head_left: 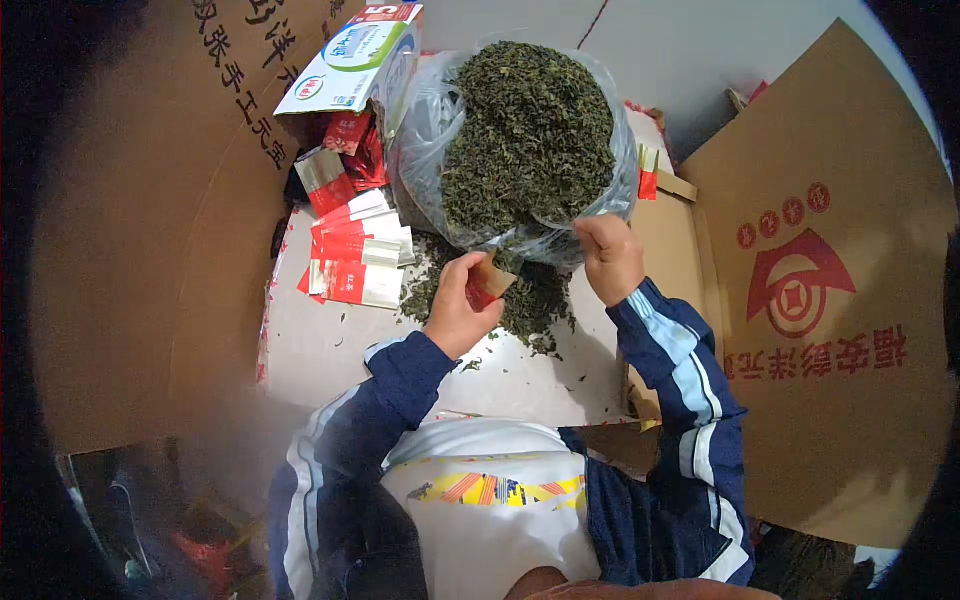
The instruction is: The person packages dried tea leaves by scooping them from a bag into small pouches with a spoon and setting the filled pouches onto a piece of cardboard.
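Note:
My left hand [463, 308] is closed around a small red and gold tea packet [492, 279], its upper end turned toward the bag. Just beyond it stands a clear plastic bag [424, 150] heaped with dark green dried tea leaves [530, 130]. At the bag's lower right edge, my right hand [611, 258] is closed, its fingertips pinching the plastic rim. Loose leaves [533, 318] lie scattered on the white tabletop [375, 340] below the bag. Left of the bag, several red and silver packets [358, 283] are fanned out in an overlapping pile.
A white and green printed carton [355, 62] stands at the back left, with more red packets [368, 160] under it. Tall cardboard panels rise on the left [150, 250] and right [830, 400]. Another small packet [648, 175] sits right of the bag.

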`<state>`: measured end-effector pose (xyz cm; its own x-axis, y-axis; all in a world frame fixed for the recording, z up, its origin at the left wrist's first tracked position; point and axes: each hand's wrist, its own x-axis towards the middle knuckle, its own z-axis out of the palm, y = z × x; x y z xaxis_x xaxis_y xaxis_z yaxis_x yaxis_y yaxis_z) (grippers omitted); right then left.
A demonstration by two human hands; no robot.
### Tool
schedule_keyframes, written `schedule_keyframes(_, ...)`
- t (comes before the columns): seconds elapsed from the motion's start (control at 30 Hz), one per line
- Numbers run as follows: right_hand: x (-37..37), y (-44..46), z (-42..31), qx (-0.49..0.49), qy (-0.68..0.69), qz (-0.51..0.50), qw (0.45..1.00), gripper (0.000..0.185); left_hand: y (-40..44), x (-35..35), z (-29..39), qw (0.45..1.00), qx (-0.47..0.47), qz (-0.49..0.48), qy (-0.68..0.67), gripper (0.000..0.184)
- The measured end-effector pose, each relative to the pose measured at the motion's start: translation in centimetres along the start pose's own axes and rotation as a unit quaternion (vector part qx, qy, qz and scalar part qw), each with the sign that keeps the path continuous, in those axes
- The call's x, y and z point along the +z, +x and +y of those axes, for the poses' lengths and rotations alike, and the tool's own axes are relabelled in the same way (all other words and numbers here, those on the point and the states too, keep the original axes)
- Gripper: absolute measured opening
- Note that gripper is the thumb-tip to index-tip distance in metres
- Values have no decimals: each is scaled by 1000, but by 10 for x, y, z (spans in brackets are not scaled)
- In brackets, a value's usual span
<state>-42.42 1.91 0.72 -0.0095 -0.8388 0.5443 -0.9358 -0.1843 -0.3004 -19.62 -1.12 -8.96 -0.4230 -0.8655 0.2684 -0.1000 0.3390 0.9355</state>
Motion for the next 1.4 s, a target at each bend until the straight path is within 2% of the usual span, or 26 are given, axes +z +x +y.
schedule_keyframes(0.23, -14, -9, -18, 10, 107, 21, 994, 17, 3, -5, 10, 1000, 2, 11, 18, 67)
schedule_keyframes(0.37, -28, -10, -30, 10, 149, -13, 989, 20, 5, -9, 15, 1000, -17, -1, 22, 65)
schedule_keyframes(0.5, -39, -8, -40, -52, 152, -34, 986, 21, 8, -11, 16, 1000, -1, 1, 7, 61)
schedule_keyframes(0.63, -46, -5, -46, -107, 98, -69, 987, 29, 7, -10, 14, 1000, 5, 0, 12, 61)
schedule_keyframes(0.73, -50, 4, -54, -228, 17, -91, 969, 32, 6, -11, 15, 1000, -13, -11, 22, 63)
schedule_keyframes(0.87, -53, 14, -65, -303, -37, -134, 943, 24, 4, -7, 17, 999, -23, -14, 29, 63)
schedule_keyframes(1.0, -57, 18, -78, -351, -97, -170, 916, 33, 4, -6, 15, 999, 0, -5, 50, 63)
schedule_keyframes(1.2, -68, 25, -87, -370, -129, -157, 906, 34, 1, -4, 10, 1000, -3, 7, 10, 62)
schedule_keyframes(1.3, -68, 24, -88, -374, -133, -137, 908, 34, 0, -5, 10, 998, 34, 17, 51, 64)
schedule_keyframes(1.4, -64, 20, -85, -384, -121, -141, 904, 33, -1, -3, 11, 998, 25, 15, 52, 64)
